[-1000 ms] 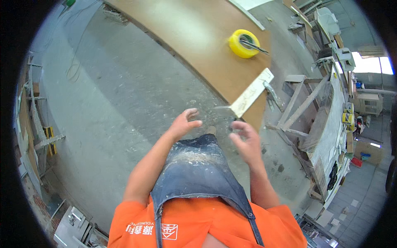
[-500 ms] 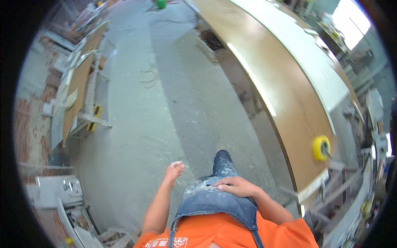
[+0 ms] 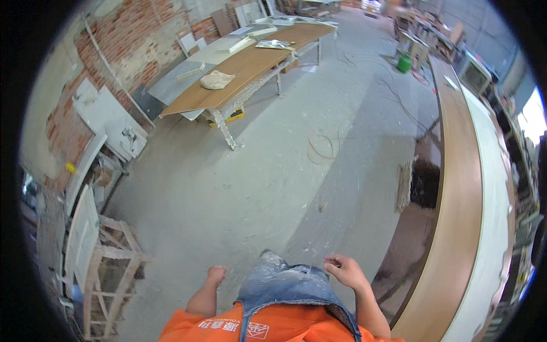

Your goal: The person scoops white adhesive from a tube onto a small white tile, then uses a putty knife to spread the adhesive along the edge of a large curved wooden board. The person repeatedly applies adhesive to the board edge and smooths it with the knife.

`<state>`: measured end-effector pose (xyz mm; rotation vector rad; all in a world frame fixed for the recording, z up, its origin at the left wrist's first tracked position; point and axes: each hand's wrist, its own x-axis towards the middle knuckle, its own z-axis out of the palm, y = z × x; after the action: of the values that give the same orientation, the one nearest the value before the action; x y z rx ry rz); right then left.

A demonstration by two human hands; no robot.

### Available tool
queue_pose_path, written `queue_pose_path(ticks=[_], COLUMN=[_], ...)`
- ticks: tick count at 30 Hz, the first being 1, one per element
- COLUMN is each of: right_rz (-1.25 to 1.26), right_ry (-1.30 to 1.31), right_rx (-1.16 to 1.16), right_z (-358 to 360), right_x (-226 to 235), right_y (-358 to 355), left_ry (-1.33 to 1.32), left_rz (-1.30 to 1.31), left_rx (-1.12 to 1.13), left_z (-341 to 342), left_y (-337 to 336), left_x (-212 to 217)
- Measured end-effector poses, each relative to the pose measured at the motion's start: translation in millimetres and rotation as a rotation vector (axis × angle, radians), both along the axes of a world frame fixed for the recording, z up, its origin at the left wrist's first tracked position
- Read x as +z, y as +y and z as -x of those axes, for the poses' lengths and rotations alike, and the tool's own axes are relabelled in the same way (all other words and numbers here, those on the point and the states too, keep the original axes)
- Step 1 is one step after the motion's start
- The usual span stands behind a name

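My left hand (image 3: 216, 275) hangs low beside a dusty blue denim apron (image 3: 288, 285), fingers curled in, holding nothing that I can see. My right hand (image 3: 346, 269) rests at the apron's right edge, fingers loosely bent and empty. An orange shirt (image 3: 228, 328) shows below the apron. A long brown wooden panel (image 3: 464, 194) runs along my right side, close to the right hand.
Dusty concrete floor (image 3: 256, 182) spreads ahead, with a loose cable (image 3: 322, 145) on it. A long workbench (image 3: 245, 68) with a cloth lump and boards stands far left by a brick wall. Wooden frames (image 3: 108, 273) lean at the left. A green object (image 3: 404, 62) sits far off.
The view has swung away from the panel's end with the yellow tape measure toward the open workshop. Both hands dropped from in front of the apron to its sides.
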<state>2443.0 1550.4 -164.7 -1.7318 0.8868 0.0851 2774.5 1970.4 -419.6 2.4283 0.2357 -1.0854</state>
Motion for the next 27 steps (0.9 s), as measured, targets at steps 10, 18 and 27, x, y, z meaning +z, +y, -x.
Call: queue_pose_path(ticks=[10, 18, 27], right_rz=[0.009, -0.050, -0.062], right_ry=[0.099, -0.071, -0.006], right_rx=[0.197, -0.062, -0.092], right_z=[-221, -355, -466], right_x=[-52, -30, -96], right_y=[-198, -344, -593], left_ry=[-0.015, -0.212, 0.102], left_rz=[0.035, -0.323, 0.789], left_rx=[-1.094, -1.239, 0.060], left_z=[-58, -407, -570], left_y=[-101, -448, -900], left_x=[-119, -106, 74])
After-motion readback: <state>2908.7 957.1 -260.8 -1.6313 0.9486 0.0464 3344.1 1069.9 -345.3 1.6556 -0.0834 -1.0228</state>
